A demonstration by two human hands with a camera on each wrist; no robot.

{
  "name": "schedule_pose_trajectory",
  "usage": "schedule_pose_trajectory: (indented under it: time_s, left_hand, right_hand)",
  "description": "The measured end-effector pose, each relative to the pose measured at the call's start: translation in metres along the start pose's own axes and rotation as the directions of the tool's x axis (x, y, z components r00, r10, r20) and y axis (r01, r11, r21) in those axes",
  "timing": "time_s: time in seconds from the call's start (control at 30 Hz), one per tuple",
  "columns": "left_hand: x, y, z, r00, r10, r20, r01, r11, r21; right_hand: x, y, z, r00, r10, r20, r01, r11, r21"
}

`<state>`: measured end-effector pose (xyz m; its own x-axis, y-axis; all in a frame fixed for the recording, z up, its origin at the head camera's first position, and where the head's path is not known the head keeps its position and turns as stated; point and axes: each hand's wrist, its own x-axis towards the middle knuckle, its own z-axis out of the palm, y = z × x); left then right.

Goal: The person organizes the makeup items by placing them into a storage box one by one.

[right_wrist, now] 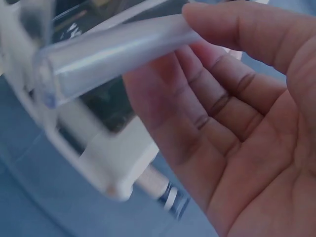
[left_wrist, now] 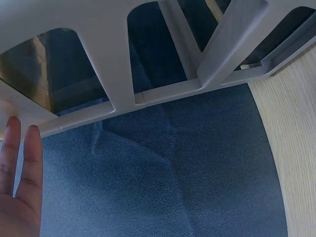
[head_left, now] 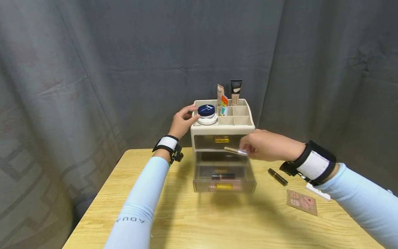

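My right hand (head_left: 264, 145) pinches a slim cosmetic tube (head_left: 230, 150), part gold and part clear, possibly a lip gloss. In the right wrist view its clear end (right_wrist: 113, 61) sticks out from between thumb and fingers. It hovers above the pulled-out lower drawer (head_left: 202, 186) of a cream organizer (head_left: 222, 129). A dark tube (head_left: 223, 176) lies in that drawer. My left hand (head_left: 181, 122) touches the organizer's upper left side, fingers extended, beside a round container with a navy lid (head_left: 206, 110). Two straight fingers (left_wrist: 32, 168) show along that side in the left wrist view.
The closed upper drawer (head_left: 205, 141) has a gold handle. Several tubes, including a black-capped tube (head_left: 236, 91), stand in the top compartments. On the table's right lie a black tube (head_left: 277, 177), a palette (head_left: 301, 202) and a white item (head_left: 318, 192). A grey curtain (head_left: 140, 69) hangs behind.
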<state>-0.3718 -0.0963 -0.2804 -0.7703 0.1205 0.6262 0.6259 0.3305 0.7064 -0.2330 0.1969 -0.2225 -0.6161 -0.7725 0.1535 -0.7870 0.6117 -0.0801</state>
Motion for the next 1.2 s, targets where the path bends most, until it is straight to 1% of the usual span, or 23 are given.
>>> schedule_pose_trajectory:
  time_s: [0.17, 0.3, 0.37, 0.5, 0.57, 0.63, 0.77, 0.87, 1.0, 1.2]
  left_hand:
    - [-0.001, 0.003, 0.0, 1.0, 0.004, -0.003, -0.004, 1.0, -0.003]
    - [-0.001, 0.004, 0.001, 1.0, 0.004, -0.007, -0.004, 1.0, -0.013]
    - [-0.001, 0.004, 0.002, 1.0, -0.001, -0.009, 0.001, 1.0, -0.017]
    - [-0.003, 0.006, 0.003, 1.0, -0.012, -0.009, 0.012, 1.0, -0.017]
    - [-0.005, 0.011, 0.004, 1.0, -0.011, -0.007, 0.011, 1.0, -0.016]
    - [-0.008, 0.019, 0.004, 1.0, 0.0, -0.003, 0.0, 1.0, -0.024]
    - [-0.013, 0.036, 0.001, 1.0, 0.02, 0.007, -0.019, 0.999, -0.039]
    - [-0.015, 0.041, 0.0, 1.0, 0.023, 0.012, -0.023, 0.999, -0.04]
    - [-0.013, 0.038, 0.003, 1.0, 0.029, 0.008, -0.028, 0.998, -0.052]
    - [-0.005, 0.016, 0.009, 1.0, 0.01, -0.005, -0.01, 0.999, -0.044]
  right_hand:
    - [0.035, -0.01, 0.011, 0.998, -0.044, 0.044, 0.045, 0.999, -0.022]
    - [0.057, -0.012, 0.023, 0.993, -0.09, 0.071, 0.093, 0.995, -0.03]
    - [0.065, -0.011, 0.03, 0.991, -0.098, 0.095, 0.1, 0.995, -0.025]
    - [0.077, -0.01, 0.042, 0.985, -0.069, 0.16, 0.069, 0.998, 0.005]
    - [0.081, -0.009, 0.047, 0.981, -0.046, 0.188, 0.043, 0.999, 0.019]
    - [0.084, -0.007, 0.051, 0.979, -0.03, 0.201, 0.029, 1.0, 0.011]
    - [0.088, -0.002, 0.062, 0.973, -0.029, 0.227, 0.033, 0.999, -0.013]
    - [0.09, 0.0, 0.07, 0.966, -0.028, 0.256, 0.032, 0.999, -0.013]
    - [0.09, 0.001, 0.076, 0.956, -0.013, 0.292, 0.016, 1.0, -0.006]
    - [0.088, 0.006, 0.086, 0.941, 0.06, 0.332, -0.047, 0.998, -0.049]
